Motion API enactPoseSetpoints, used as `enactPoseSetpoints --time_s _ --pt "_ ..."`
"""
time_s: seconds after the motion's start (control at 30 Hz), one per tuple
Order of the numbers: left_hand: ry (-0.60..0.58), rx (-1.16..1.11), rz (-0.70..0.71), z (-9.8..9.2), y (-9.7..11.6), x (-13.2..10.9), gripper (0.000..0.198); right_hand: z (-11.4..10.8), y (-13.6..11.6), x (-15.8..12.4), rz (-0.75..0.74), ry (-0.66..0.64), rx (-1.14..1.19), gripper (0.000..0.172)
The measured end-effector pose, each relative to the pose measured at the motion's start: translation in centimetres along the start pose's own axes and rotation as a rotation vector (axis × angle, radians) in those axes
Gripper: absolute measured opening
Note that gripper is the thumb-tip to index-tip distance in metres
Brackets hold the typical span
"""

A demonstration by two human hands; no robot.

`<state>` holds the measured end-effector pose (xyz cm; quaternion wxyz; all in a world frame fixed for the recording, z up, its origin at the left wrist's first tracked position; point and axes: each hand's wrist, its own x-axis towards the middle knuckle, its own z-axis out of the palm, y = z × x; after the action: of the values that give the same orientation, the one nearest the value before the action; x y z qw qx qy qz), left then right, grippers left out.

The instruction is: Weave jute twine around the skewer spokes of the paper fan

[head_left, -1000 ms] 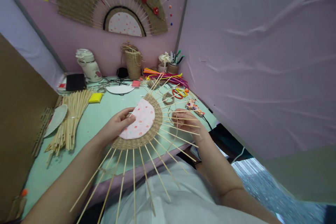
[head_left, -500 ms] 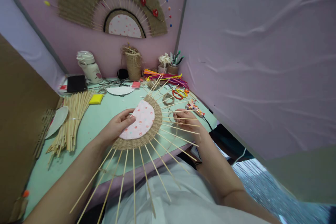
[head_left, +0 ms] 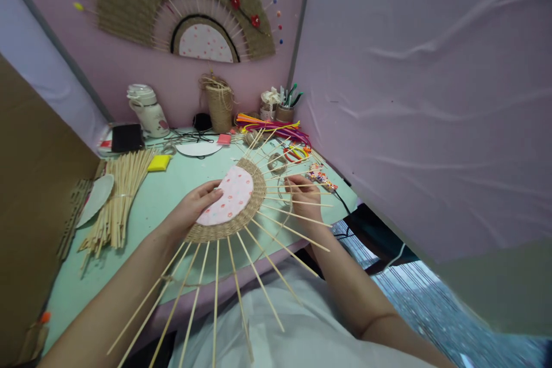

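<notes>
Shifted slightly farther is the right hand [head_left: 302, 195], seemingly pinched on twine [head_left: 280, 188]; the fan [head_left: 228, 198] is kept pressed down by the flat left hand [head_left: 194, 210].

The person wore a white garment [head_left: 297, 336] of plain, unprinted cloth. It showed along the bottom of the view, between the two arms. The cloth looked light and smooth, with a few soft folds and creases across it, and its shaded parts took on a faint bluish-grey cast. The left forearm [head_left: 125, 293] was bare from the wrist down to the lower edge of the frame. The right forearm [head_left: 351, 290] was bare from the wrist to beyond the elbow. The left hand [head_left: 192, 210] and the right hand [head_left: 304, 195] were bare as well, ungloved; their fingernails were too small to make out.
</notes>
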<state>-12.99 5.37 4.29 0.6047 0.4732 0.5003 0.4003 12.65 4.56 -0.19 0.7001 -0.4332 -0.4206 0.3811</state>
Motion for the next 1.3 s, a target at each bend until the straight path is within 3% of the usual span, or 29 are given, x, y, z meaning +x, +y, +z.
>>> enactPoseSetpoints --time_s 0.67,1.3 --pt "-0.024 -0.082 -0.066 0.33 0.45 -0.52 0.05 0.08 -0.45 -0.28 -0.068 0.031 -0.05 0.022" --pt "-0.022 -0.08 -0.052 -0.14 -0.25 0.15 0.059 0.11 -0.05 -0.56 -0.068 0.044 -0.008 0.013"
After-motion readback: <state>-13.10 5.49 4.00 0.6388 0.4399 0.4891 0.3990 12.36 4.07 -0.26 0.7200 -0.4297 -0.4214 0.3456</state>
